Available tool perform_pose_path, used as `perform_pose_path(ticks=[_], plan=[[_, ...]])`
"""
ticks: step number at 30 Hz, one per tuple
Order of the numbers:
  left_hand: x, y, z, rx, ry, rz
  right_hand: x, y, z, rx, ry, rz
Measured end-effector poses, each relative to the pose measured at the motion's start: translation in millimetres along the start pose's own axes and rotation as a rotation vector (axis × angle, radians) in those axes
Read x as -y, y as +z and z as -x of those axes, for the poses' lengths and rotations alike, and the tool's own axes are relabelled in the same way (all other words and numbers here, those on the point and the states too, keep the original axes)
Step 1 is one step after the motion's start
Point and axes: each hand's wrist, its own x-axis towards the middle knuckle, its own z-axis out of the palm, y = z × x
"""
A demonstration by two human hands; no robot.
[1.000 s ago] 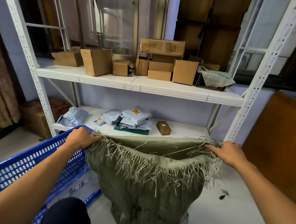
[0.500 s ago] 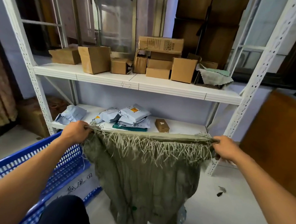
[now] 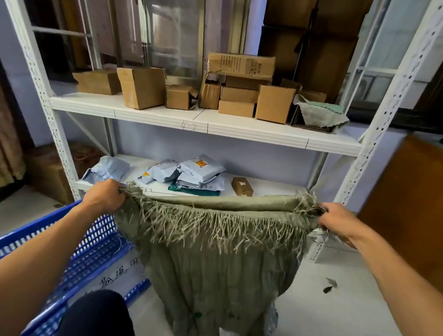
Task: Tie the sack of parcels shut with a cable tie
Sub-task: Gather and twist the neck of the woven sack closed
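A grey-green woven sack [image 3: 216, 267] with a frayed rim hangs in front of me, its bottom on the floor between my knees. My left hand [image 3: 105, 195] grips the rim's left corner. At the right corner my right hand [image 3: 338, 219] grips the rim too. Between the two hands the mouth is stretched nearly flat, with only a narrow slit showing. What lies inside the sack is hidden. No cable tie is in view.
A blue plastic crate [image 3: 59, 259] stands on the floor at my left, touching the sack. Behind it a white metal shelf rack [image 3: 205, 126] holds cardboard boxes [image 3: 142, 87] above and grey mailer bags [image 3: 199, 173] below. An orange-brown panel [image 3: 419, 208] stands at the right.
The sack's mouth, open and sagging a second ago, has been pulled taut and nearly flat between my hands. Both hands have kept their grip on the rim corners.
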Motion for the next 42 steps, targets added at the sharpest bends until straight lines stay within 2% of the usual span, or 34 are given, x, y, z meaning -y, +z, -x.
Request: perform_pose_path(ticks=[2, 4, 8, 12, 14, 16, 19, 21, 23, 25, 28, 32, 34, 37, 42], plan=[[-7, -3, -1, -0.007, -0.013, -0.005, 5, 10, 3, -0.067, -0.116, 0.367], [-14, -6, -2, -0.014, 0.000, -0.022, 9, 21, 6, -0.138, -0.174, 0.565], [-14, -9, -7, 0.024, 0.060, -0.022, -1, 32, -2, -0.315, -0.255, 0.811], [-7, -12, -2, 0.053, 0.068, 0.019, -8, 29, 2, -0.337, -0.312, 0.943], [-3, -11, 1, 0.090, 0.076, 0.100, -7, 23, 3, -0.361, -0.319, 0.913], [-1, -15, 2, 0.195, 0.051, 0.322, -3, 18, 3, -0.371, -0.275, 0.869], [0, -26, 5, 0.422, 0.033, 0.636, 0, 12, 3, -0.382, -0.168, 0.775], [1, -33, 5, 0.637, -0.010, 0.790, 1, 9, 4, -0.399, -0.123, 0.790], [-4, -42, 8, 0.798, 0.059, 0.663, 5, 6, 8, -0.391, -0.102, 0.907], [-15, -49, 15, 0.868, 0.135, 0.453, 11, 4, 13, -0.358, -0.116, 1.062], [-28, -51, 21, 0.878, 0.153, 0.208, 19, 3, 14, -0.328, -0.118, 1.165], [-42, -42, 25, 0.749, 0.171, -0.043, 28, 6, 19, -0.272, -0.125, 1.209], [-45, -37, 27, 0.677, 0.162, -0.038, 32, 7, 20, -0.245, -0.134, 1.187], [-45, -29, 23, 0.644, 0.045, 0.108, 36, 10, 20, -0.247, -0.102, 1.052], [-64, -30, 26, 0.629, -0.082, 0.163, 44, 12, 15, -0.194, 0.015, 0.605]])
